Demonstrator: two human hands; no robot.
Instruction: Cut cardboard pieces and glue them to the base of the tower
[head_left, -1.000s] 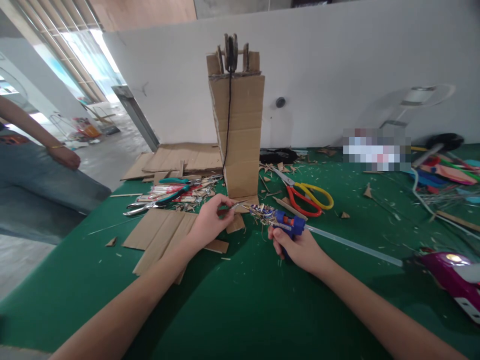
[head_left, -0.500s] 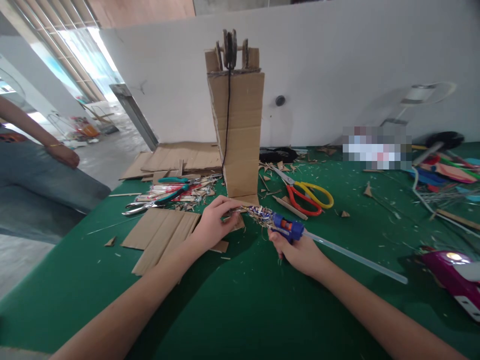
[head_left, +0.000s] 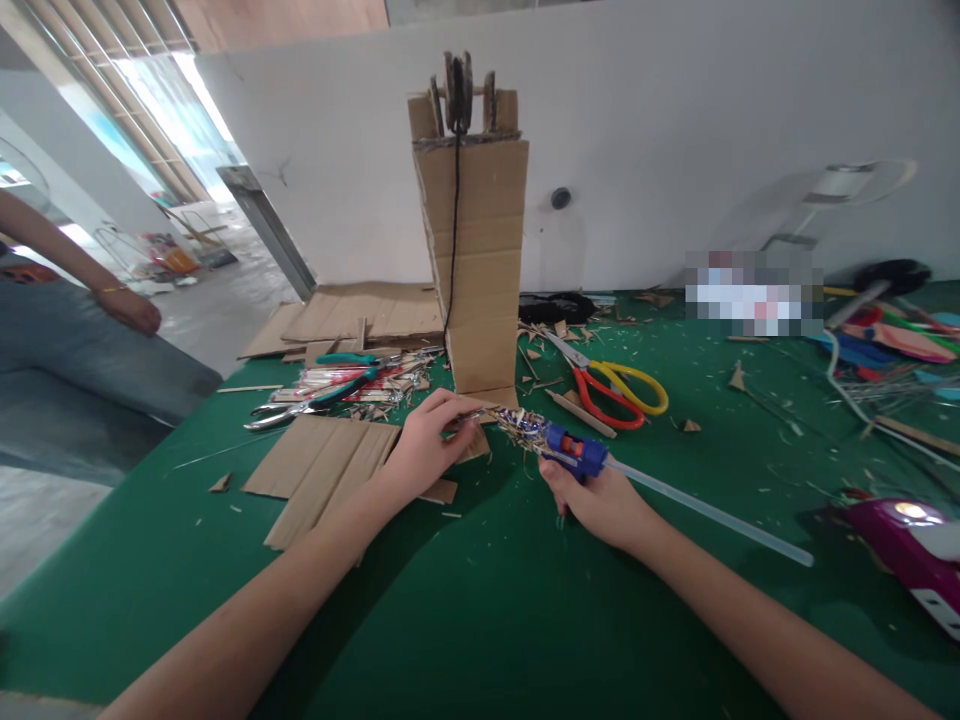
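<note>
Scissors lie beside cardboard tower, behind glue gun.

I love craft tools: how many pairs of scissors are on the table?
1 clear pair: the red-and-yellow scissors right of the cardboard tower. More may hide in the tool pile left.

Single view from head height, looking forward and down across a green table toward a white wall. Close to both forearms, which enter from the bottom edge; cardboard tower at centre, mid-distance. Open doorway at far left. No second view.
</note>
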